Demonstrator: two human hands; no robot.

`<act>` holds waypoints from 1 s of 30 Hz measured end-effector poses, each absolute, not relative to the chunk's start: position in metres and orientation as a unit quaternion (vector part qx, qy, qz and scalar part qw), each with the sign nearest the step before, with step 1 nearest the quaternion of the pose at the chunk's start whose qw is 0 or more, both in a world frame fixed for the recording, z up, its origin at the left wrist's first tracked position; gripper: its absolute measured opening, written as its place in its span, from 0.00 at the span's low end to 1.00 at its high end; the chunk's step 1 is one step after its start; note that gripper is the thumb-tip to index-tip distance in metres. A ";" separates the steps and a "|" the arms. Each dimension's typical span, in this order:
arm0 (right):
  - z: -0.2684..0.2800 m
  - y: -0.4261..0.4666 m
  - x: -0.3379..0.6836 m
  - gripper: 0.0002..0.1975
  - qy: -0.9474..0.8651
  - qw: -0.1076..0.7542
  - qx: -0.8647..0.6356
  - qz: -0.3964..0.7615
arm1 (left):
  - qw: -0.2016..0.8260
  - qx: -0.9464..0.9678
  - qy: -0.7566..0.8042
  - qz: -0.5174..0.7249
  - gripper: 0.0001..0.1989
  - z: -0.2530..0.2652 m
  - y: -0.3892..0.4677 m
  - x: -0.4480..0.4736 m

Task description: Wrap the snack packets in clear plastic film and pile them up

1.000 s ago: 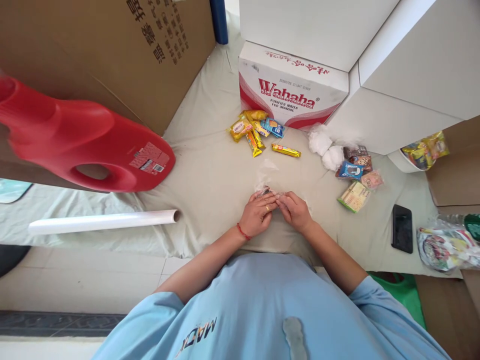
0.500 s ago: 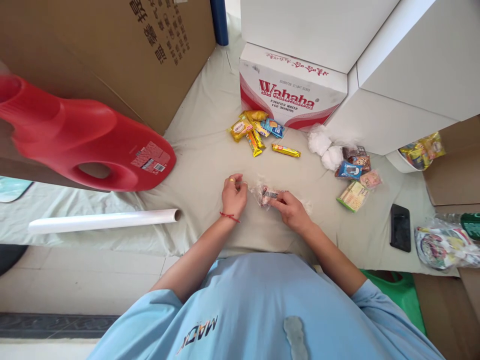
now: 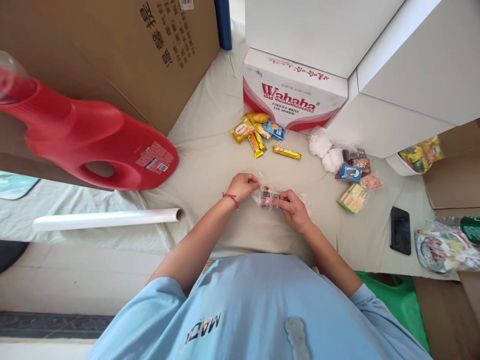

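In front of my body, my right hand (image 3: 295, 212) grips a small snack packet (image 3: 270, 196) with reddish and dark printing, fingers at its right end. Crumpled clear plastic film (image 3: 258, 199) surrounds the packet and spreads out on the cloth at both sides. My left hand (image 3: 243, 188), with a red cord bracelet at the wrist, is closed at the left edge of this film, its thumb and fingertips pinched on it. The packet rests low over the beige cloth (image 3: 210, 165). Its underside is hidden.
Yellow and blue snack packets (image 3: 257, 145) lie before a Wahaha carton (image 3: 296, 95). More snacks (image 3: 350, 172) and white plastic bundles (image 3: 333, 160) sit to the right, near a phone (image 3: 400, 230). Leftward are a large red bottle (image 3: 123, 135) and a white roll (image 3: 108, 219).
My left hand has moved right and closed on the left edge of the clear film. My right hand keeps its hold on the packet. The view has shifted slightly.
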State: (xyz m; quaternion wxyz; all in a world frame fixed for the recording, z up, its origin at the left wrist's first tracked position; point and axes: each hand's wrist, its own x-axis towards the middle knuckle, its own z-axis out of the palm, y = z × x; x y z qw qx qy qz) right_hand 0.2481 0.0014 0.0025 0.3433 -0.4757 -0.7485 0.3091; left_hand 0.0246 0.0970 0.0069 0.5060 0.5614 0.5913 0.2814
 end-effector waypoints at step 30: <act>0.011 0.007 0.246 0.13 -0.791 0.287 -0.488 0.232 | 0.523 0.632 0.515 0.250 0.15 0.011 0.079 -0.021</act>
